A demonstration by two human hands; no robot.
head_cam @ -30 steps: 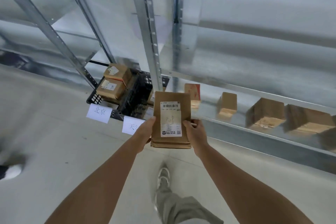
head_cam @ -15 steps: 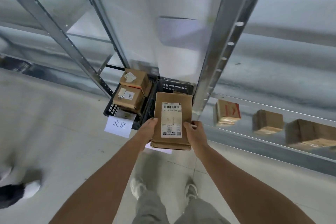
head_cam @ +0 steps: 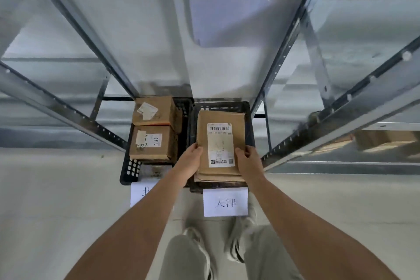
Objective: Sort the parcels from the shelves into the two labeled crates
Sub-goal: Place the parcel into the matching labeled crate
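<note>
Brown parcel between both hands' fingers

Left hand and right hand extended forward, fingers curled.

Shelf uprights: grey perforated metal posts slant up on both sides of the view.
Floor: pale, smooth concrete.
Wall: light panel behind the racking, with a whitish rectangular sheet on it, possibly paper.
Trousers: light grey-green legs at bottom centre.
Shoes: pale sneakers, partly hidden by the legs.
</note>
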